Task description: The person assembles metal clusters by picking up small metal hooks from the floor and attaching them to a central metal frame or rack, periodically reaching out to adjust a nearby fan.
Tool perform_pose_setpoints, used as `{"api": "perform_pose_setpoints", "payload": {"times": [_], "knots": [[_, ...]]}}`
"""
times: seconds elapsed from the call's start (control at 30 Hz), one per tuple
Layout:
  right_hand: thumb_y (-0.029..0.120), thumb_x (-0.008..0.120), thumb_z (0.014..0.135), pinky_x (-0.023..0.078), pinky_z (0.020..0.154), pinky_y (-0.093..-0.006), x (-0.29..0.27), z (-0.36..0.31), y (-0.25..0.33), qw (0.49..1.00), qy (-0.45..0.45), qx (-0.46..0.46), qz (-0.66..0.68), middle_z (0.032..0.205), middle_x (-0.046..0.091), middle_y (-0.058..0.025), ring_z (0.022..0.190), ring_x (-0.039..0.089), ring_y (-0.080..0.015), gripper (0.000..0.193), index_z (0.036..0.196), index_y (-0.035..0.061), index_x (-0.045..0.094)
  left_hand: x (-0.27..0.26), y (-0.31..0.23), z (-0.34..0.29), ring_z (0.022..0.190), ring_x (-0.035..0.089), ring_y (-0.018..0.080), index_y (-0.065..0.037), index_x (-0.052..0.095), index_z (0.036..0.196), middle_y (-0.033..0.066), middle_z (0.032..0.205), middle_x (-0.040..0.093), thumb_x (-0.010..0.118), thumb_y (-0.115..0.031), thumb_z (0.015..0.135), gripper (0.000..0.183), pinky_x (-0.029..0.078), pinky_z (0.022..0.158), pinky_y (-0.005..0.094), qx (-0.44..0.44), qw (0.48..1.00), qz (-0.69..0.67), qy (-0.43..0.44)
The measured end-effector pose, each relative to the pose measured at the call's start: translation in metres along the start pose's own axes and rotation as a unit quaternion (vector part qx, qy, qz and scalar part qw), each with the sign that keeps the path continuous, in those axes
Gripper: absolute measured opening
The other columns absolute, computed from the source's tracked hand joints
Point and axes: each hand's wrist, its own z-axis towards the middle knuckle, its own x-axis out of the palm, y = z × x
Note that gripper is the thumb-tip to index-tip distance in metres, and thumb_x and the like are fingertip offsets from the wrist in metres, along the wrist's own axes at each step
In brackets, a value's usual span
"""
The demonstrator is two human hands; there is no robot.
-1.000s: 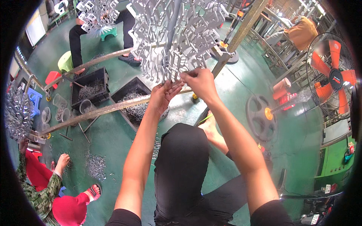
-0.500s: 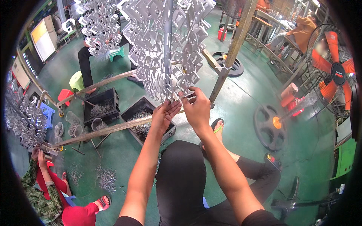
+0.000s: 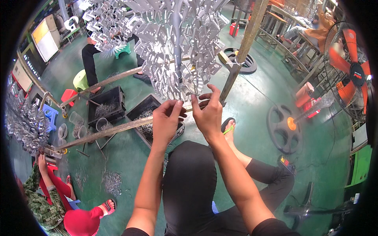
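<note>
In front of me hangs a dense cluster of silver bent metal pieces (image 3: 181, 51), stacked in strands around a grey upright pole (image 3: 177, 39). My left hand (image 3: 167, 118) is just under the cluster's lower end, thumb and forefinger pinched together, the other fingers loosely curled. Whatever lies in that pinch is too small to make out. Close to its right, my right hand (image 3: 208, 112) has thumb and forefinger raised and spread apart beside the lowest pieces. I see nothing held in it.
A wooden rail (image 3: 114, 129) runs behind my hands, meeting a slanted wooden post (image 3: 244, 49). Beyond stand two black crates (image 3: 106, 94) (image 3: 136, 112) of small metal parts. Clear plastic cups (image 3: 103, 124) sit left. An orange-bladed fan (image 3: 356, 74) stands right. A co-worker in red trousers (image 3: 80, 222) works lower left.
Both hands have shifted slightly. The left has turned from palm-up to a pinch with its back showing more; the right has opened its thumb and forefinger. The view has tilted a little.
</note>
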Motion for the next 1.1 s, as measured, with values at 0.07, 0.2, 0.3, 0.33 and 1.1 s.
{"api": "perform_pose_setpoints", "payload": {"times": [0.07, 0.2, 0.3, 0.33, 1.1], "knots": [[0.022, 0.075, 0.091, 0.053, 0.061, -0.0435, 0.002, -0.001, -0.006, 1.000, -0.005, -0.019, 0.001, 0.088, 0.068, -0.0178, 0.068, 0.069, -0.0307, 0.040, 0.119, -0.0018, 0.057, 0.008, -0.008, 0.003, 0.072, 0.069, 0.0136, 0.004, 0.071, 0.102, 0.0093, 0.085, 0.074, 0.067, -0.019, 0.100, 0.023, 0.054, 0.063, 0.0273, 0.066, 0.997, 0.013, 0.021], [0.021, 0.073, 0.091, 0.053, 0.061, -0.0414, 0.001, -0.005, -0.008, 0.996, -0.011, -0.059, -0.062, 0.092, 0.070, -0.0153, 0.068, 0.069, -0.0280, 0.037, 0.119, 0.0006, 0.061, 0.018, -0.011, 0.011, 0.074, 0.068, 0.0115, 0.004, 0.069, 0.108, 0.0067, 0.088, 0.073, 0.068, -0.016, 0.100, 0.022, 0.056, 0.064, 0.0267, 0.133, 0.988, 0.070, 0.024], [0.021, 0.073, 0.091, 0.054, 0.061, -0.0403, 0.002, 0.000, -0.012, 0.993, -0.016, -0.094, -0.069, 0.093, 0.070, -0.0138, 0.067, 0.069, -0.0274, 0.030, 0.112, 0.0015, 0.066, 0.025, -0.020, 0.017, 0.071, 0.070, 0.0155, 0.004, 0.070, 0.106, 0.0103, 0.085, 0.074, 0.071, -0.015, 0.094, 0.022, 0.055, 0.063, 0.0294, 0.150, 0.979, 0.140, 0.014], [0.021, 0.073, 0.090, 0.054, 0.061, -0.0401, 0.002, 0.003, -0.013, 0.993, -0.015, -0.097, -0.066, 0.093, 0.070, -0.0135, 0.067, 0.069, -0.0273, 0.028, 0.109, 0.0016, 0.067, 0.028, -0.022, 0.019, 0.070, 0.072, 0.0181, 0.004, 0.070, 0.104, 0.0123, 0.084, 0.075, 0.072, -0.015, 0.092, 0.022, 0.055, 0.063, 0.0308, 0.156, 0.973, 0.168, 0.007], [0.021, 0.078, 0.091, 0.055, 0.069, -0.0274, -0.054, 0.062, -0.062, 0.980, -0.017, -0.159, -0.117, 0.084, 0.075, -0.0080, 0.075, 0.069, -0.0131, 0.025, 0.093, -0.0033, 0.074, -0.014, 0.110, -0.106, 0.078, 0.071, 0.0332, 0.000, 0.074, 0.095, 0.0177, 0.086, 0.074, 0.071, -0.030, 0.090, 0.031, 0.055, 0.073, 0.0425, -0.028, 0.987, 0.147, -0.051]]}}
